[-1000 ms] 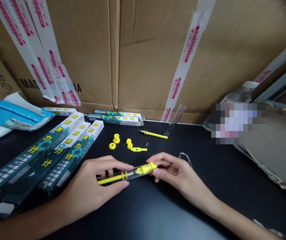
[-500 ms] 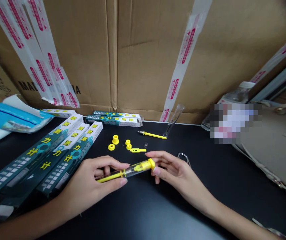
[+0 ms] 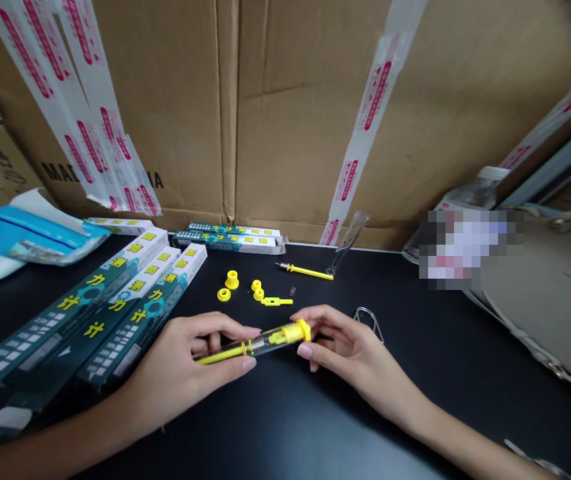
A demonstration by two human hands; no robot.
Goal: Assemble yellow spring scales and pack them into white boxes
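My left hand pinches a clear plastic tube with a yellow rod and yellow cap, held level just above the black table. At the tube's capped end, my right hand has its fingertips closed round the yellow cap. Small yellow parts and a tiny spring lie just beyond the hands. Farther back lie a second yellow rod and an empty clear tube. A metal clip rests beside my right hand.
Long dark green boxes with yellow print lie to the left, two more at the back. Taped cardboard cartons wall the far edge. Blue and white packets sit far left, a beige bag and a bottle at right.
The tube's capped end has tipped up slightly, and my right fingers have closed in around the cap. My left hand stays put.
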